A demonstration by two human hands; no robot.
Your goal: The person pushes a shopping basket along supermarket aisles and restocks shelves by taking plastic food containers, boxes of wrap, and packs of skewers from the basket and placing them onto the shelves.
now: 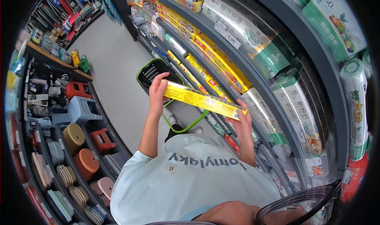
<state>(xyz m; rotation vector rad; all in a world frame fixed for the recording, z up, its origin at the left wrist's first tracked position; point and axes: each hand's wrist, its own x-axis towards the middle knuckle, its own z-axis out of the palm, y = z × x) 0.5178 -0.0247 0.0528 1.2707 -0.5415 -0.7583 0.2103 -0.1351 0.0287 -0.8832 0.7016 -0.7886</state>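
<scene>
Between my two hands is a long, narrow yellow box (194,97), held by its ends and tilted down to the right. Small print and a square code cover the face towards me, and a dotted strip runs along one edge. My left hand (158,89) is closed around the left end. At the other end, my right hand (242,120) grips with thumb and fingers, some of them hidden behind the box. Below and beyond my left hand is a black shopping basket (149,75) with a green rim. Its green handle (190,127) reaches towards my body.
Along my right runs a tall shelf (259,82) packed with yellow boxes (223,63), foil trays (245,27) and baking-paper boxes (301,106). Shelves on the left hold stools (81,109) and tubs (86,163). A grey tiled aisle (113,53) lies between them.
</scene>
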